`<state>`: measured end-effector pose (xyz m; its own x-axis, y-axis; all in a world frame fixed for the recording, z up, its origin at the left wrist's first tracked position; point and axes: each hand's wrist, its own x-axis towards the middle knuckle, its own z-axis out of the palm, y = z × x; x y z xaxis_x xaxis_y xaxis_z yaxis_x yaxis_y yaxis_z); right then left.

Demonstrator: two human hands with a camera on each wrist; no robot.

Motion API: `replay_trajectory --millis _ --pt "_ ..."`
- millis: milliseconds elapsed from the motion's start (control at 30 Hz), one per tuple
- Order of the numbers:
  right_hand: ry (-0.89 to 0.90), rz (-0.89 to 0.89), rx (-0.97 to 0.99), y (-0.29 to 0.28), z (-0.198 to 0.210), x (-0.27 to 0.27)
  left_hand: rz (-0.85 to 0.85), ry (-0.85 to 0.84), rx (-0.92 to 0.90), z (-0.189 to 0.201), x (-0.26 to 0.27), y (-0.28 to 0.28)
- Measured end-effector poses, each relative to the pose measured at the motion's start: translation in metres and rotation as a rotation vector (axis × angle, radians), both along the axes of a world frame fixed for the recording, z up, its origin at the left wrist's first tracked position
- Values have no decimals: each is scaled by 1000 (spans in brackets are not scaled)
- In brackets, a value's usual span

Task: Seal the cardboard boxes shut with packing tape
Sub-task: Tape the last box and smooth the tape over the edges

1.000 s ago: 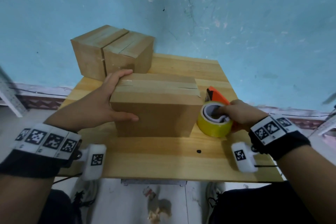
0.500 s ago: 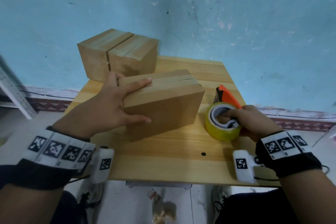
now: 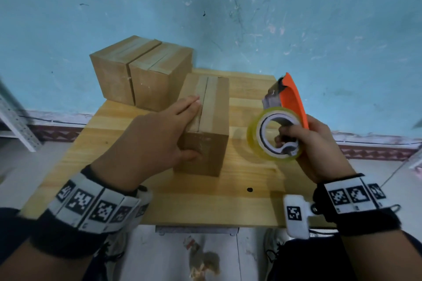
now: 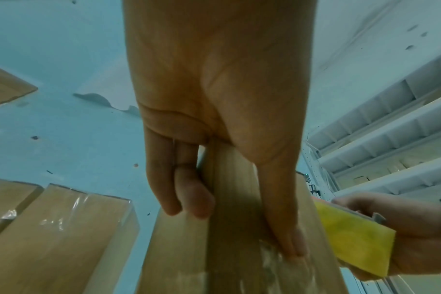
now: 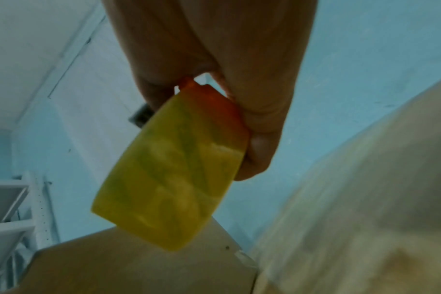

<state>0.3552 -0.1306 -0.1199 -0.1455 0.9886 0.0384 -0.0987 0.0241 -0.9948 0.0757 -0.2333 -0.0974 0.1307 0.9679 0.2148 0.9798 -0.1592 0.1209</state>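
Left hand presses box; two boxes behind

Closed brown box on worktop, top seam running front to back, two boxes touching at back left, yellow tape on orange dispenser raised at right

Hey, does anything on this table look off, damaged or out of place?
Nothing is spilled or broken. One thing stands out: the front cardboard box, where the left hand rests, shows a dark gap along its top seam, so it looks unsealed. The right hand holds the tape dispenser.
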Motion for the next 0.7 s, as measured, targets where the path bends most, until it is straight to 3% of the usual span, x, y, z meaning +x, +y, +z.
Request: replay_trajectory --millis 133,267,400,467,600,700 --pt "-72 98 235 -18 19 -4 -118 -347 -37 -4 -5 1" --pt "-346 185 548 -26 34 -13 -97 -328 12 -8 -7 2" --pt "-479 203 702 -20 51 -27 -42 -312 98 -10 -7 4" --pt "-577 188 767 -17 64 -33 4 -383 171 -9 -8 3" --pt "-617 174 865 -12 89 -43 53 -707 404 5 -7 -1" --pt "-621 144 919 -13 91 -44 4 -1132 249 16 -6 -4"
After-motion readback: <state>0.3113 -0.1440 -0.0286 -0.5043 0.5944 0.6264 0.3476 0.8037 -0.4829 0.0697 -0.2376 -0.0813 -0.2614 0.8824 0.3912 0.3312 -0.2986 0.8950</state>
